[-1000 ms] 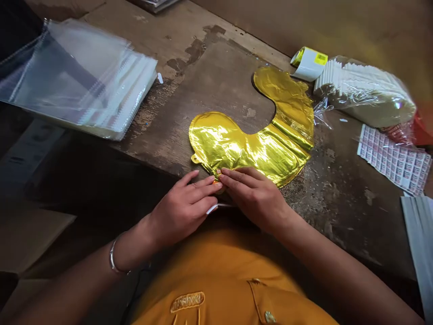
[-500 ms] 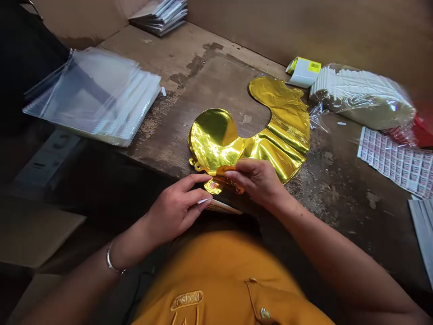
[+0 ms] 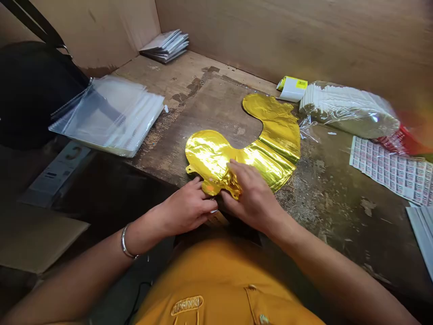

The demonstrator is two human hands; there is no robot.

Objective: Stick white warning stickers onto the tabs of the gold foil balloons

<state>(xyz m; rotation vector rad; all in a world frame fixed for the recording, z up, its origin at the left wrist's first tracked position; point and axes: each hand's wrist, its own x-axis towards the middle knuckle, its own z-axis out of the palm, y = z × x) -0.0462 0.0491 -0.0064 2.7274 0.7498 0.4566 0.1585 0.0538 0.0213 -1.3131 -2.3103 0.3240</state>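
A gold foil balloon, flat and curved like a hook, lies on the wooden table with its small-tabbed end at the front edge. It seems to lie on others, since several edges show beneath. My right hand is at this end, its fingers over the crumpled foil and its thumb below, gripping it. Beside it my left hand is closed, fingers curled under the balloon's tail tab. A small white edge shows at its thumb, but what it holds is hidden. Below the hands, a tan printed piece shows in part.
Clear plastic sleeves are stacked at the left table edge. Folded packets stand in the back corner. At the right are a bag of white sticks, a yellow-and-white roll, a sticker sheet and grey strips.
My right hand has lowered the lifted foil end and now lies more over it. My left hand's fingers have curled in under the tab. The white printed piece below is now mostly covered. The view has tilted.
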